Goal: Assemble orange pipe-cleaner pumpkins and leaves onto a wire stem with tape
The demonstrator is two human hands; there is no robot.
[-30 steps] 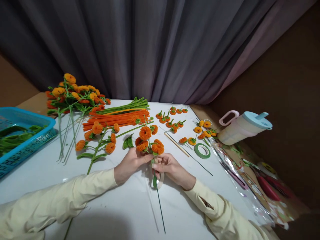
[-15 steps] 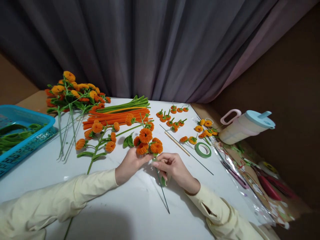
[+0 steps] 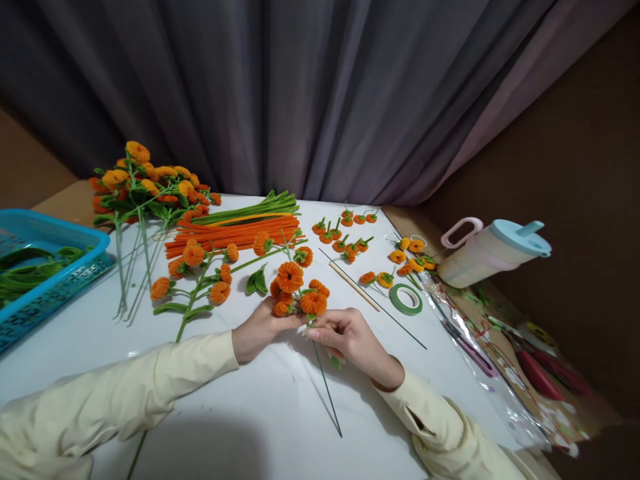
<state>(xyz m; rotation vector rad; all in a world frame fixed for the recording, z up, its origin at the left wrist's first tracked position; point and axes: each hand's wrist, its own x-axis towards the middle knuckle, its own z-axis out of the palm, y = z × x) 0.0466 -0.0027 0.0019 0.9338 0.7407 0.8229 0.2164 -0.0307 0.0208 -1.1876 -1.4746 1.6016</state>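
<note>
Several orange fuzzy blooms form a flower stem [image 3: 290, 277] held between both hands, with a thin dark wire [image 3: 327, 390] running down toward me. My left hand [image 3: 260, 328] closes its fingers round the stem just under the blooms. My right hand [image 3: 350, 340] pinches the stem right below them, beside the left fingertips. Something green, partly hidden, shows under the right fingers. Left of the hands lies a finished-looking orange spray [image 3: 193, 293] with green leaves. A loose green leaf piece [image 3: 257, 280] lies just behind my left hand.
Orange pipe cleaners [image 3: 233, 235] and green ones [image 3: 250, 208] lie behind. A blue basket [image 3: 55, 287] stands left, near a flower pile [image 3: 150, 183]. To the right are small blooms [image 3: 350, 250], a stick [image 3: 355, 287], green tape [image 3: 406, 299], a tumbler [image 3: 493, 253] and red-handled pliers [image 3: 537, 375].
The held blooms have turned and spread apart slightly, and the wire's lower end has moved a little toward me. Both hands keep their grip, the right one shifted slightly right.
</note>
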